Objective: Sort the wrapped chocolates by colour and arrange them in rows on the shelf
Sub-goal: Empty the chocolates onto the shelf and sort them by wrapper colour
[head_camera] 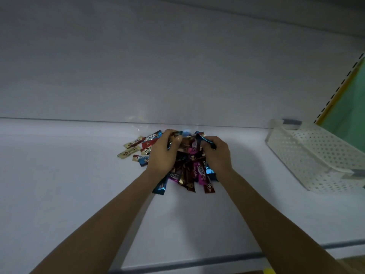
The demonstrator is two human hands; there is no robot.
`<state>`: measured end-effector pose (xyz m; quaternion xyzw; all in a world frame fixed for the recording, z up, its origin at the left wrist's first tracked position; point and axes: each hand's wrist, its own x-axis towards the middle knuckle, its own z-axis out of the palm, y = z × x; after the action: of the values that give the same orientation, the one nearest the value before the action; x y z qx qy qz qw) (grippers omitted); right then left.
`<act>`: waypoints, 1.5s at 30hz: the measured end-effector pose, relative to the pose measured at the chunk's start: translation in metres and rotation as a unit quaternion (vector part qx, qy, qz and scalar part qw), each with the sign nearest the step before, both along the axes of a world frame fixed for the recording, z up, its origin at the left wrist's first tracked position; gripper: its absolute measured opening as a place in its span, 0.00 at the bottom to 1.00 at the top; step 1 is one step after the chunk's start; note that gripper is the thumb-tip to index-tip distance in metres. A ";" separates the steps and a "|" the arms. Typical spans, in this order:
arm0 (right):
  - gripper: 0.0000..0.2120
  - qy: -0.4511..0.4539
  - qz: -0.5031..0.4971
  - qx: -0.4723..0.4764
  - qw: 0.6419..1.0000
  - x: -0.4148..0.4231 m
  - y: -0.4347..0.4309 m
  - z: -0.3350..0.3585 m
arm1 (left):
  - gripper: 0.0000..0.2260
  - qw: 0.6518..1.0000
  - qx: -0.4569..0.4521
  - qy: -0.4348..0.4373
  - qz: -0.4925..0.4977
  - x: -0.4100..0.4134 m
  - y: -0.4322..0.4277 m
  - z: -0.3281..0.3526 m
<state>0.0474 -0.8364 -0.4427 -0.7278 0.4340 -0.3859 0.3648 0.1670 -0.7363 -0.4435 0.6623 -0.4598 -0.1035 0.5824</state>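
Both our hands in the chocolate pile, mid-shelf.
Our left hand (165, 153) pinches one dark-blue foil-wrapped bar (173, 138), right hand (216, 155) another (205, 142); mixed-colour wrapped chocolates (189, 171) heaped on white shelf (59, 175), two cream ones (131, 148) leftmost; one perforated white plastic basket (316, 155) right.

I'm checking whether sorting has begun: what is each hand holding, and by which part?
The left hand pinches a dark-wrapped chocolate near its middle; the right hand holds a blue-wrapped chocolate by its end. Both sit over the pile.
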 end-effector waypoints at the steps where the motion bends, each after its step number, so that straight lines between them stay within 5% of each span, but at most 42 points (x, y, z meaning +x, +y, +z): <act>1: 0.09 0.007 0.006 -0.003 1.000 0.001 0.000 0.002 | 0.09 0.999 0.004 0.040 -0.002 0.001 0.002 0.002; 4: 0.11 0.059 0.023 -0.015 0.998 0.006 0.004 0.002 | 0.08 0.979 -0.018 0.204 -0.019 0.007 0.006 0.009; 7: 0.16 0.143 -0.012 -0.135 0.981 0.011 0.012 -0.006 | 0.09 0.960 -0.037 0.275 -0.031 0.017 0.011 0.016; 13: 0.33 0.205 0.040 -0.247 0.946 0.017 0.041 -0.006 | 0.09 0.994 -0.015 0.104 0.018 0.025 0.014 0.008; 17: 0.32 0.271 0.064 -0.241 0.930 0.013 0.036 -0.017 | 0.10 0.998 -0.024 0.039 0.042 0.023 0.019 0.000; 21: 0.34 0.194 0.006 -0.290 0.937 0.011 0.039 -0.012 | 0.11 0.999 -0.025 0.001 0.031 0.022 0.028 -0.001; 25: 0.35 0.204 0.109 -0.296 0.927 0.018 0.052 0.010 | 0.12 0.999 -0.038 -0.002 0.035 0.025 0.028 -0.003; 28: 0.21 0.143 0.213 -0.243 0.935 0.026 0.064 0.018 | 0.13 0.994 -0.054 0.087 0.040 0.018 0.030 0.004; 32: 0.14 0.082 0.203 -0.226 0.949 0.035 0.083 0.024 | 0.15 0.954 -0.075 0.284 0.063 0.012 0.033 0.018; 34: 0.13 0.102 0.182 -0.244 0.947 0.038 0.083 0.024 | 0.13 0.966 -0.072 0.235 0.084 0.013 0.034 0.017; 39: 0.14 0.266 0.079 -0.275 0.921 0.025 0.055 0.009 | 0.05 0.994 -0.006 -0.105 0.042 0.015 0.027 -0.007; 42: 0.18 0.325 0.055 -0.237 0.914 0.010 0.042 -0.008 | 0.15 0.954 0.093 -0.283 0.038 0.014 0.017 -0.025; 45: 0.20 0.286 0.063 -0.219 0.931 0.010 0.039 -0.020 | 0.25 0.936 0.203 -0.287 0.009 0.015 0.017 -0.026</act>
<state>0.0571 -0.7979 -0.4626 -0.8951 0.3776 -0.2233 0.0803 0.1824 -0.7193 -0.4698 0.7722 -0.5705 0.0050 0.2797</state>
